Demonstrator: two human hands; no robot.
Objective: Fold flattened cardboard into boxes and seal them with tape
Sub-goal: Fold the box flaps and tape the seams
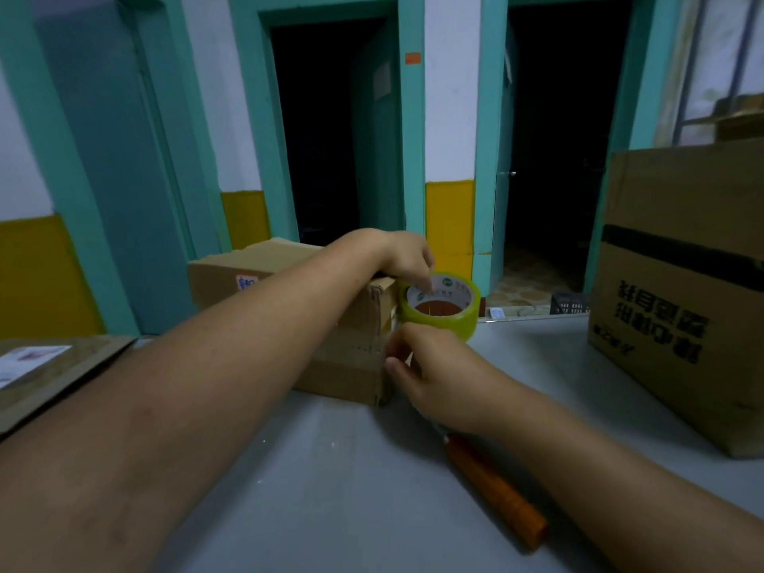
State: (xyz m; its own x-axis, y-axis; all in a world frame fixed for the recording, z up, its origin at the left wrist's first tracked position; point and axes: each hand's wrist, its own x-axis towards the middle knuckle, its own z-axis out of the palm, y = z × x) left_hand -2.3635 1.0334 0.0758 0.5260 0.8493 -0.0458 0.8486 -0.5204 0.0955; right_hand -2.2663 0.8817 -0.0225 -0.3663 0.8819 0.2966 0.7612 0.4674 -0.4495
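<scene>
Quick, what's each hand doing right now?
Left hand: holding the tape roll.
Right hand: fingers curled at the small box corner; grip cannot be told.

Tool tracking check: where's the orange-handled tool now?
Head view, lower right of centre: the orange-handled tool lies on the grey table, far end under the right hand, this side of the small box and tape roll.

You've got an orange-handled tool [496,496] on the grey table [322,490], two dark teal-framed doorways [330,130] behind, black crate [569,303] on floor.
</scene>
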